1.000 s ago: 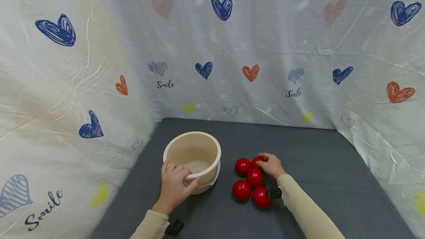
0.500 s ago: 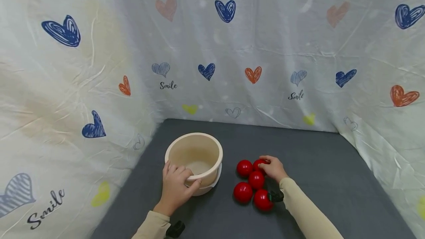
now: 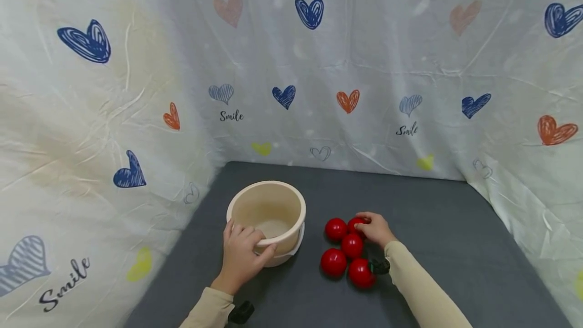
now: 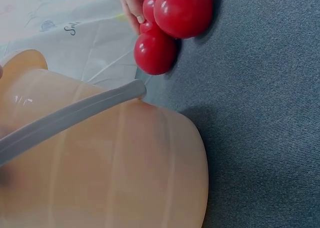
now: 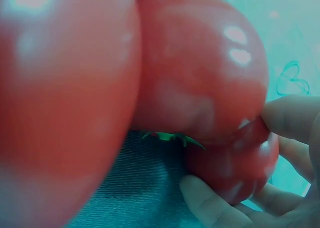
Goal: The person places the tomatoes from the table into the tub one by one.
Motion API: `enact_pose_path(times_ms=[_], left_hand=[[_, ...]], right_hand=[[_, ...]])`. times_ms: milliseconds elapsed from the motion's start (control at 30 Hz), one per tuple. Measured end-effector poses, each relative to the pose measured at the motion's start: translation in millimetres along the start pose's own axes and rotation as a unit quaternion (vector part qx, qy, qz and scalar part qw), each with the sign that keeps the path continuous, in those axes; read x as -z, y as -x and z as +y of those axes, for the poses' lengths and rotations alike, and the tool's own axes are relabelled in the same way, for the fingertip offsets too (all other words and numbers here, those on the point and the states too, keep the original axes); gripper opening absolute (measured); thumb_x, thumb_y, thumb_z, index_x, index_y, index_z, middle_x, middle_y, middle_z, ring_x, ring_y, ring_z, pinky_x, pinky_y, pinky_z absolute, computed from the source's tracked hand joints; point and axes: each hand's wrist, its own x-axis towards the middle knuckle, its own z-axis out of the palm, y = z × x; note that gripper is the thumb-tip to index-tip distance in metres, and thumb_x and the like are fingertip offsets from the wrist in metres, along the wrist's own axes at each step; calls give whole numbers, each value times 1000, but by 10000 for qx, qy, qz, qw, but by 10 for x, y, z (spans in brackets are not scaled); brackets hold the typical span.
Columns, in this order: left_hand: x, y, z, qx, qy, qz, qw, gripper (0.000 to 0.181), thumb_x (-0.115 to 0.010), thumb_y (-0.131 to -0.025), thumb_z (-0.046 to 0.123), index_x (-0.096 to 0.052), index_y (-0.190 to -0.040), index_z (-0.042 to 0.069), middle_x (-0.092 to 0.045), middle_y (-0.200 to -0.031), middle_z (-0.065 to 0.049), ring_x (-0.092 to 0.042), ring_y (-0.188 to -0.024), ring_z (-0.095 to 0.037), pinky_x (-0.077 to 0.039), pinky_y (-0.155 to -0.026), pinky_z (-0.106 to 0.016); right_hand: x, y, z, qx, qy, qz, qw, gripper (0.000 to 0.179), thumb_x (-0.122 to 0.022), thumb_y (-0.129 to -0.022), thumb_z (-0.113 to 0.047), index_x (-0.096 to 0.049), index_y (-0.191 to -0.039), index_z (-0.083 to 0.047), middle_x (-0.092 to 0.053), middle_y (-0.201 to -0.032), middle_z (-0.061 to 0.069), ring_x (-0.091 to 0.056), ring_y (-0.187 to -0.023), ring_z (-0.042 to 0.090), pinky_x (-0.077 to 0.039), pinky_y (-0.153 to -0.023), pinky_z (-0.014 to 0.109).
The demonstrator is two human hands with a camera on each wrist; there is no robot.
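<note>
A cream bucket [image 3: 268, 202] stands upright on the dark table. My left hand [image 3: 241, 258] grips its near rim, thumb outside and fingers over the edge. The bucket's grey handle [image 4: 75, 115] hangs against its side in the left wrist view. To the right lies a tight cluster of several shiny red tomatoes, among them a left one [image 3: 333, 262] and a near one [image 3: 362, 274]. My right hand [image 3: 377, 229] holds the far right tomato [image 5: 235, 170] between thumb and fingers. A green calyx [image 5: 167, 136] shows under a neighbouring tomato [image 5: 205, 62] in the right wrist view.
The dark grey table [image 3: 423, 216] extends behind and right of the tomatoes. A white curtain [image 3: 378, 49] printed with hearts hangs around its back and sides. Black wrist cameras sit at both cuffs, the right one [image 3: 379, 266] close to the near tomato.
The head view has shifted slightly. Both hands keep their places, the left on the bucket rim and the right around the far tomato; the tomatoes stay put.
</note>
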Motion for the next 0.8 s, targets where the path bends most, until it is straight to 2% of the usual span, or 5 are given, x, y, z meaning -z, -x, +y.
enact_pose_path(times_ms=[100, 367, 700, 800], left_hand=[[-7, 11, -20, 25, -33, -1, 10000, 25, -72, -72, 37, -58, -67, 17, -55, -66, 1, -52, -76, -23, -31, -102, -74], [-8, 14, -30, 111, -30, 89, 9999, 26, -72, -71, 38, -58, -66, 16, -54, -65, 0, -51, -76, -24, -30, -104, -73], [-84, 2, -21, -59, 76, 282, 9996, 27, -69, -75, 40, -58, -67, 17, -54, -65, 1, -50, -73, -23, -31, -102, -73], [-71, 17, -23, -48, 55, 219, 9997, 27, -69, -74, 40, -58, -67, 16, -54, -65, 1, -50, -73, -23, -31, -102, -73]], right_hand=[[-13, -24, 1, -37, -66, -58, 10000, 41, -63, -96, -12, -62, -135, -1, -63, -130, 26, -68, -87, 21, -63, -72, 38], [-3, -57, -50, 27, -19, -159, 9999, 41, -64, -96, -12, -62, -135, -2, -63, -130, 25, -67, -99, 27, -63, -75, 40], [100, -7, -70, 68, 62, -245, 9997, 41, -63, -97, -12, -61, -136, -1, -63, -131, 26, -68, -101, 27, -63, -75, 42], [85, 8, -60, -22, -45, -280, 9996, 41, -63, -97, -12, -61, -136, -1, -62, -133, 25, -68, -98, 26, -63, -75, 41]])
